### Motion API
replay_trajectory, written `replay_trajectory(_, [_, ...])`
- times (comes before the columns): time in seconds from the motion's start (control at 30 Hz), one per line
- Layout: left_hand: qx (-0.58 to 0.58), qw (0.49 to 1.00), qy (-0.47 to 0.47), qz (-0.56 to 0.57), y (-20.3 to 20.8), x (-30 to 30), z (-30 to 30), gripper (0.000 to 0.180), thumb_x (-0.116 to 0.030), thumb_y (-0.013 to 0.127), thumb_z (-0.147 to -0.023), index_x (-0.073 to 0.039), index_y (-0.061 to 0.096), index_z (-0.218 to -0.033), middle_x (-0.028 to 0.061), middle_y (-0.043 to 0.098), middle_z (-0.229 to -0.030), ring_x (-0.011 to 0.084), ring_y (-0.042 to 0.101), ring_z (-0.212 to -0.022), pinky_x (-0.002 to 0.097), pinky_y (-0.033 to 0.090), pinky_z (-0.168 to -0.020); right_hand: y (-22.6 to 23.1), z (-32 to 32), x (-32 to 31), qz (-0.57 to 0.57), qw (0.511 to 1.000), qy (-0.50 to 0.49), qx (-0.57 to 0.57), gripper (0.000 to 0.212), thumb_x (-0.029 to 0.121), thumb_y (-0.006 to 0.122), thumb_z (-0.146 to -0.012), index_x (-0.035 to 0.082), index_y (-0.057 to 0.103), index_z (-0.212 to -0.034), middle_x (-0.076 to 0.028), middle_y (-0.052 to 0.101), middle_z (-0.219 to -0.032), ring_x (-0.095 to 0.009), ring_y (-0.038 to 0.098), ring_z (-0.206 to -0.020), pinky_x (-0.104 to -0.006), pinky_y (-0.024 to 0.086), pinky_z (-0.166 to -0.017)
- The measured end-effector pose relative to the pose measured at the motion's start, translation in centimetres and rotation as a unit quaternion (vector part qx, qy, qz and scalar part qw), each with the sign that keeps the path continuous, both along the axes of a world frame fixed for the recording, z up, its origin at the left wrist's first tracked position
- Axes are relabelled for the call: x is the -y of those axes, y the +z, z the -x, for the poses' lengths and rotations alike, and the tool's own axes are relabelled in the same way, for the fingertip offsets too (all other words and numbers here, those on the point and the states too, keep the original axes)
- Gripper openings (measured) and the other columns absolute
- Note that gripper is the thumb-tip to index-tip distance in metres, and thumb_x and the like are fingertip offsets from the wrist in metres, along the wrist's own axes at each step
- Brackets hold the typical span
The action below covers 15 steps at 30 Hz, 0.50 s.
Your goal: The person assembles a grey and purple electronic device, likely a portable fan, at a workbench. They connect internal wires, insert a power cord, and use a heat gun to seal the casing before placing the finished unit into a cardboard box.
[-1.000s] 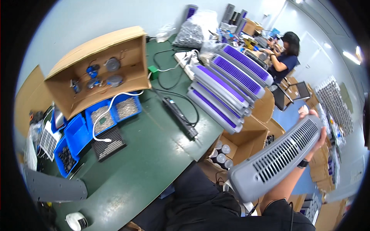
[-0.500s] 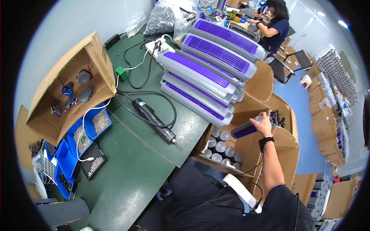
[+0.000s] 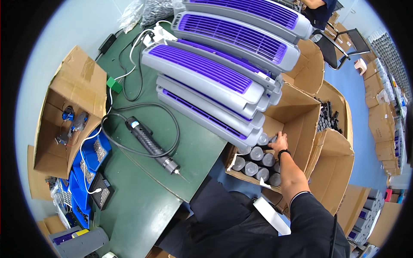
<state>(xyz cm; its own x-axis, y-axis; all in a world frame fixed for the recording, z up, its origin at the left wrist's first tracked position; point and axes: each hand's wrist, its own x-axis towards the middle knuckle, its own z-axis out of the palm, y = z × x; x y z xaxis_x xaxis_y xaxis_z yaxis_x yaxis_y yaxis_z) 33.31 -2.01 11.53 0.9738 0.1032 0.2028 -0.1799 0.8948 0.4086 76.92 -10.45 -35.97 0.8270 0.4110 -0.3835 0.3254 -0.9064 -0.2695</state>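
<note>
Right hand [image 3: 279, 142] in one carton [image 3: 301, 127], fingers [image 3: 281, 135] at one grey-capped cylinder [image 3: 273, 139], can't tell if gripped; roughly ten cylinders inside. Green counter [image 3: 137, 210]: one black electric screwdriver [image 3: 149, 139], at least five stacked purple-grey vented housings [image 3: 232, 36]. Blue floor [image 3: 360, 116], one black chair [image 3: 325, 49], one co-worker [image 3: 320, 15].

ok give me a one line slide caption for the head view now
Right hand at the grey-topped cylinders in a cardboard box, beside a green bench holding stacked grey-and-purple housings.
</note>
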Motion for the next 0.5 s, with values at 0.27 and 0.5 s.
replay_trajectory(0.27, [-0.013,1.0,-0.007,0.003,0.2,0.0,-1.7,0.107,-0.089,0.039,-0.091,0.01,0.066,-0.121,0.028,0.062,-0.128,0.0367,0.058,-0.121,0.0469,0.044,-0.106,-0.8,1.2,0.3,-0.005,0.999,-0.004,-0.041,0.094,0.019,0.1,-0.06,0.01,0.051,-0.14,-0.022,0.05,-0.141,-0.043,0.053,-0.134,-0.0505,0.051,-0.11])
replay_trajectory(0.5, [-0.057,0.988,0.11,-0.092,-0.1,-1.7,2.8,0.082,-0.073,0.059,-0.094,0.006,0.065,-0.114,0.0289,0.064,-0.123,0.0369,0.06,-0.116,0.0453,0.046,-0.101,-2.2,-0.5,0.4,-0.103,0.992,0.013,-0.066,0.118,0.024,0.104,-0.054,0.005,0.044,-0.154,-0.025,0.048,-0.155,-0.041,0.049,-0.143,-0.0479,0.045,-0.119])
